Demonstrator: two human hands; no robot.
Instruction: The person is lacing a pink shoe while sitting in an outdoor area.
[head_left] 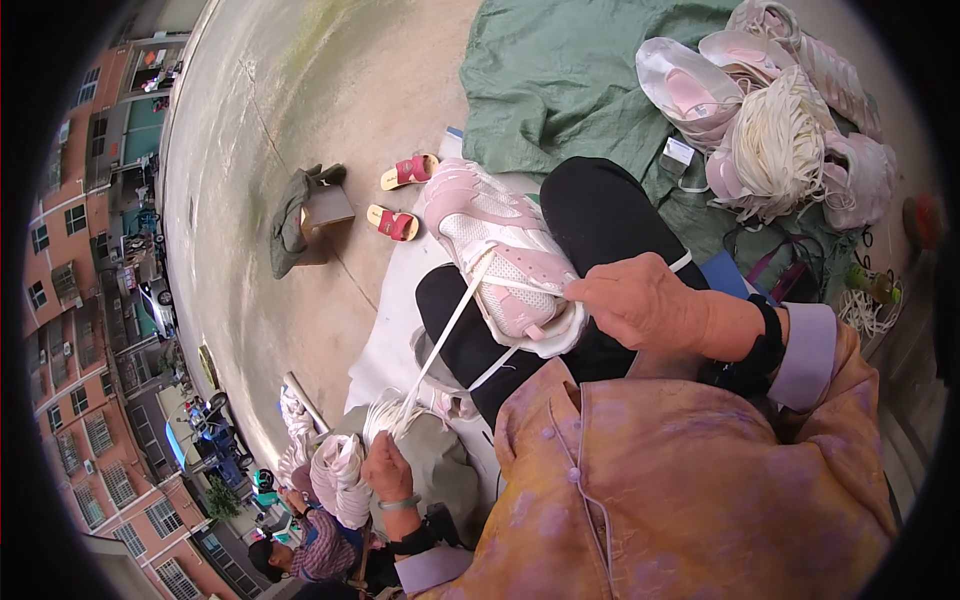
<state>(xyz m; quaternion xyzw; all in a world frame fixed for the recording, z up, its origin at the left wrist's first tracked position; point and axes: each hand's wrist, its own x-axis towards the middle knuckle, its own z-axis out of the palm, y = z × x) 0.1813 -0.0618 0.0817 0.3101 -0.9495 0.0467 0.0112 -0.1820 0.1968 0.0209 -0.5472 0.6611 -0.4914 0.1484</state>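
Lace [447, 333] is running from the pink-and-white shoe [490, 215], which our black-clad lap [603, 212] is cradling, probably for steadiness. Our right hand [632, 303] is pinching lace beside the shoe; our left hand [388, 470], well apart, is gripping it farther along, seemingly for tension.

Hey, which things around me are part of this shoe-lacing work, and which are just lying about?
Part of the work:
- pink-and-white shoe
- white lace threaded on it
- bundled white laces
- other pink-and-white shoes

Seemingly just lying about:
- red sandals
- brown box
- dark green cloth
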